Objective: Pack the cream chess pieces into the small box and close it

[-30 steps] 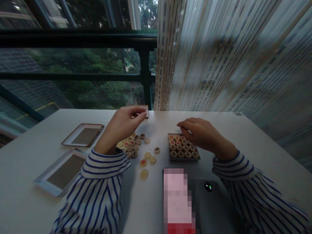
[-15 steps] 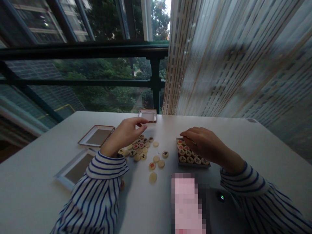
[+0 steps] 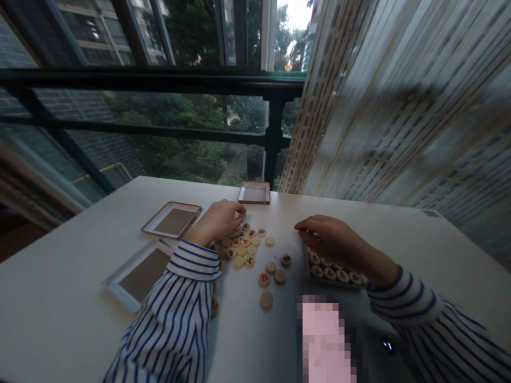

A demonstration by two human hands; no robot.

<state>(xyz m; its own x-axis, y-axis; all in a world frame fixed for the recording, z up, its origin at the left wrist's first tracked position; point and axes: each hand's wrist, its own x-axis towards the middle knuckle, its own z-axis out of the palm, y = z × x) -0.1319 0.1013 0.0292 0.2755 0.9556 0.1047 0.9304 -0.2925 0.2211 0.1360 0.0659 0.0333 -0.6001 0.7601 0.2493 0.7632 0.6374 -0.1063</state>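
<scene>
The left hand, loosely curled, and right hand, bent over a grey rectangular box, hide any grip. Picking round, pale discs towards the white tabletop's far edge seems in hand, calling for a fine pinch.

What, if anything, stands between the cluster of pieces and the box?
Some scattered pieces lie flat between the cluster and the box. The right hand hides the box's far part from view. Nothing else visible stands between them.
</scene>
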